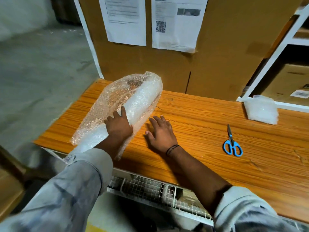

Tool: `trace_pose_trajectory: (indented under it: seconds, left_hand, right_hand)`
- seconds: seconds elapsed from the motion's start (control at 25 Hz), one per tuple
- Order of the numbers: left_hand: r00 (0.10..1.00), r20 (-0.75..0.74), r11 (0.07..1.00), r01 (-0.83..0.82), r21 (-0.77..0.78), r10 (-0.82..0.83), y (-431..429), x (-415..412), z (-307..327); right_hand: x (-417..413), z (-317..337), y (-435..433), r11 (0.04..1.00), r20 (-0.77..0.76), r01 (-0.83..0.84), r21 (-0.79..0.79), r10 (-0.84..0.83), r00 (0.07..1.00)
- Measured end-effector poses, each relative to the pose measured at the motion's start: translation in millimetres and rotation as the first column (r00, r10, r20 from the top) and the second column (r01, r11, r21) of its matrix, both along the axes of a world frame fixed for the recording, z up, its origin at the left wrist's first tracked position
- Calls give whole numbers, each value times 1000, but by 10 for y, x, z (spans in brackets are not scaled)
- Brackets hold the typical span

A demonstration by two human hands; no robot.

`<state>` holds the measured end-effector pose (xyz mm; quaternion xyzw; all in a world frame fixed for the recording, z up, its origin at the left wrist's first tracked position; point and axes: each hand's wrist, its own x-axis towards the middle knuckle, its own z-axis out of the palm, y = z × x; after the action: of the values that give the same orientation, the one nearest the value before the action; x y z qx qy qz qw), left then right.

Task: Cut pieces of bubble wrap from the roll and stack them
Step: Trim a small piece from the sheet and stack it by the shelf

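Head view: scissors (232, 143) near bubble-wrap stack (261, 110)

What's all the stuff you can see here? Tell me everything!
Bubble wrap roll: one, clear, left part of table.
Cut bubble wrap pieces: one stack, clear, far right of table.
Scissors: one pair, blue handles, right part of table.
Table: one, orange wood.
Papers: two, white, on the brown cardboard behind.
Shelf: one, white, right.
Left hand: one, resting on the roll.
Right hand: one, flat on the table beside the roll.
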<state>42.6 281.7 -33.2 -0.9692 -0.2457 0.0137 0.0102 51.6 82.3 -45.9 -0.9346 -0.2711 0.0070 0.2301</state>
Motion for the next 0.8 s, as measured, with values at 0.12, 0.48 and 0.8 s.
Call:
trace_pose_trajectory:
  seconds: [0.12,0.48,0.8]
  left_hand:
    - [996,53,997,75,11,-75,-274,88,29]
    - [965,91,963,253,-95,-245,-1317,191,14]
    - [943,145,949,310,-56,-299,-1482,118,-81]
  right_hand:
    - [0,-29,-75,999,-10,36,3,-36,999]
    - [90,-96,-733,934,20,354,-46,-354,935]
    - [-59,-318,-1569,710,-77,639,-295,-685,725]
